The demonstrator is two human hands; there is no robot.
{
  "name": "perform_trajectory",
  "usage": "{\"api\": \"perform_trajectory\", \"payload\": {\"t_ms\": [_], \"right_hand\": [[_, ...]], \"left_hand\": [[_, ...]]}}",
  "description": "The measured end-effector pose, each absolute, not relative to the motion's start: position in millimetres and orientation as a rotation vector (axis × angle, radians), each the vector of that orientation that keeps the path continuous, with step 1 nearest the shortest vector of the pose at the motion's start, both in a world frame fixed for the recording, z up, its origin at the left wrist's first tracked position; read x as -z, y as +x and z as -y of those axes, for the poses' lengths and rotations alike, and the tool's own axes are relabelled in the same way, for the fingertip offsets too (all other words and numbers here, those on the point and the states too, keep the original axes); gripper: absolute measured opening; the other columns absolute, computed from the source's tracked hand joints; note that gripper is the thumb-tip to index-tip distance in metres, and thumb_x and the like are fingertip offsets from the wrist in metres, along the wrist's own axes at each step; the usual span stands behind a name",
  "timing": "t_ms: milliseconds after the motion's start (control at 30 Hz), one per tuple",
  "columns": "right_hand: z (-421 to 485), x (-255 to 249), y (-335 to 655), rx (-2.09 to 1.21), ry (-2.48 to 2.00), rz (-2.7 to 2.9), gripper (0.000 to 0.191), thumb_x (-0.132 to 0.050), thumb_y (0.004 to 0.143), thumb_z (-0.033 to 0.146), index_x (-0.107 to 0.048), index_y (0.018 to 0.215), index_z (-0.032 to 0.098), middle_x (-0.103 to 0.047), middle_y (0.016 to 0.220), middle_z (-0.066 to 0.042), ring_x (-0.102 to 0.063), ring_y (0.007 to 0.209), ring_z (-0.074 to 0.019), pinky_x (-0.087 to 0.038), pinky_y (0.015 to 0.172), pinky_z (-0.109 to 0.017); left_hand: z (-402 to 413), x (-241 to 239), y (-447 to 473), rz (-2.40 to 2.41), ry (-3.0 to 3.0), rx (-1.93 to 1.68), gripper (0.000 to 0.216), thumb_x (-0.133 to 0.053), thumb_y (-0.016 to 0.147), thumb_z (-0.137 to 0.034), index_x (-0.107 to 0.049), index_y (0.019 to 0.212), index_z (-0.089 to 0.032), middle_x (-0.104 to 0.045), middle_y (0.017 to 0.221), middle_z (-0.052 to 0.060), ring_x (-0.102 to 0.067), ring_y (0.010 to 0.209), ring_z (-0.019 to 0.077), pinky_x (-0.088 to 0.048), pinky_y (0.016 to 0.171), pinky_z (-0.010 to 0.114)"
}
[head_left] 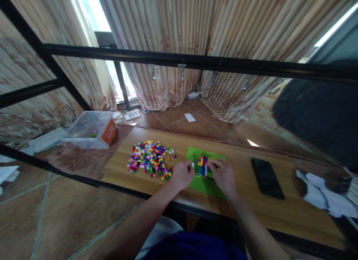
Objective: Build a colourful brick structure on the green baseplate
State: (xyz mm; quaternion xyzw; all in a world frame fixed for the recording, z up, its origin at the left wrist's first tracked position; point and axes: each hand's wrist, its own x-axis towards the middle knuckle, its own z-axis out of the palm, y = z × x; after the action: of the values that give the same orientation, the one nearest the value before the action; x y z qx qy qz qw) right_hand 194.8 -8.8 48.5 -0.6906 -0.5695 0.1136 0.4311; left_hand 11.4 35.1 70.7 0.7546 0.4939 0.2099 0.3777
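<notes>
A green studded baseplate (195,153) lies on the wooden board, with a small block of multicoloured toy bricks (202,162) built up on it. My left hand (183,174) is closed at the left edge of the baseplate, and a small white brick (192,165) shows at its fingertips. From the right, my right hand (224,175) reaches over the baseplate. Its fingers are pinched together at the top of the built bricks and cover their right side. What sits between those fingertips is too small to make out.
A pile of loose bricks (151,157) spreads over the left of the wooden board (237,193). A black phone (267,178) lies to the right, near crumpled white paper (321,189). A clear plastic bin (92,129) stands on the floor. A black metal bar (167,59) crosses ahead.
</notes>
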Motion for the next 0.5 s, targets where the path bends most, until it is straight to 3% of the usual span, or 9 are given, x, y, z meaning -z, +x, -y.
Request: {"api": "perform_trajectory", "payload": {"t_ms": [233, 500], "right_hand": [[48, -48, 202, -0.295, -1.740, 1.204, 0.032, -0.057, 0.084, 0.048, -0.073, 0.085, 0.020, -0.072, 0.089, -0.007, -0.065, 0.081, -0.0201, -0.050, 0.077, -0.034], [72, -49, 205, -0.356, -1.770, 1.130, 0.030, -0.059, 0.082, 0.046, -0.072, 0.083, 0.019, -0.072, 0.088, -0.007, -0.066, 0.081, -0.0210, -0.051, 0.076, -0.035]], "left_hand": [[-55, -76, 28, -1.231, 1.974, -0.475, 0.018, -0.052, 0.079, -0.013, -0.069, 0.073, -0.016, -0.066, 0.066, 0.003, -0.057, 0.063, 0.0164, -0.038, 0.061, 0.026], [-59, -69, 19, -1.157, 1.802, -0.546, 0.018, -0.049, 0.078, -0.010, -0.066, 0.080, -0.015, -0.067, 0.071, 0.002, -0.060, 0.064, 0.0136, -0.040, 0.058, 0.022]]}}
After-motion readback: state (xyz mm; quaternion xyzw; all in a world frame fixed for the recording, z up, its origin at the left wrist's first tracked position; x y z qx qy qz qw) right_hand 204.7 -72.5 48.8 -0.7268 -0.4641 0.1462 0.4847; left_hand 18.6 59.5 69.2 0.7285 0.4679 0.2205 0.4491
